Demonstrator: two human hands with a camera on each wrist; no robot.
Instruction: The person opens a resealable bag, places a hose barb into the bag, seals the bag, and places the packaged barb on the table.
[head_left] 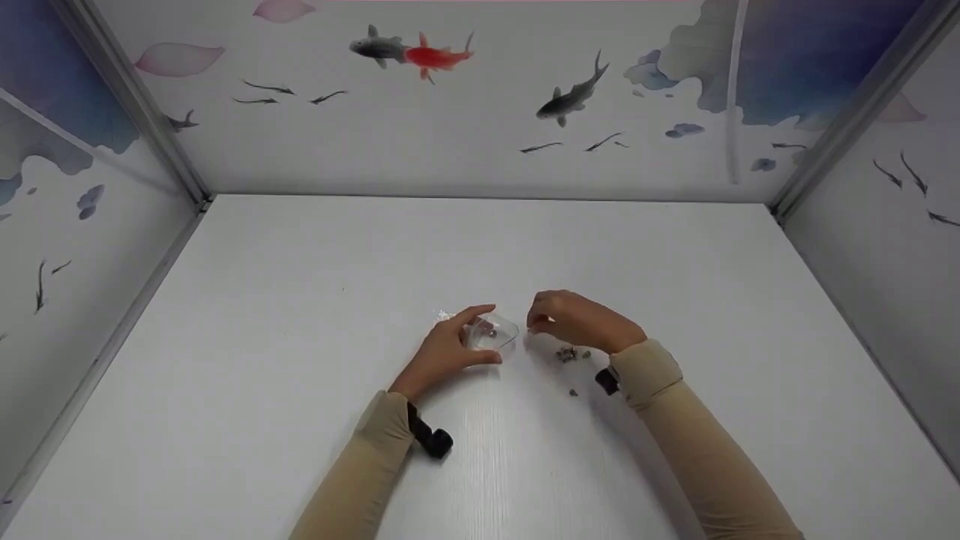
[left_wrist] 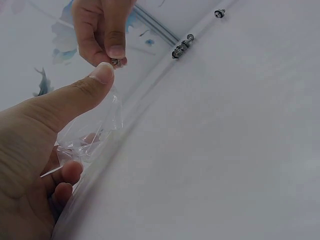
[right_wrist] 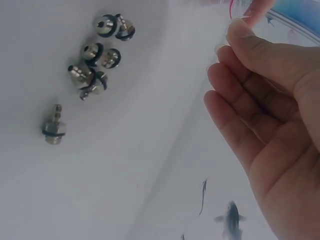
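Note:
My left hand [head_left: 444,349] holds a small clear plastic container [head_left: 508,325], its thumb and fingers spread round the sides. A small metallic thing shows inside the container. Just right of the rim, my right hand [head_left: 583,321] pinches a small metal fitting [left_wrist: 116,62] between thumb and fingertip; its other fingers curl loosely. In the right wrist view, the pinched fitting is hidden. Several barbed metal fittings with black rings [right_wrist: 92,52] lie in a cluster below the right hand. One single fitting [right_wrist: 53,129] lies apart from them, nearer the body.
Crinkled clear plastic [head_left: 442,316] shows behind the left hand. The white table [head_left: 300,420] is bounded by printed panels [head_left: 480,150] at the back and both sides. Black wrist cameras [head_left: 433,441] sit on both wrists.

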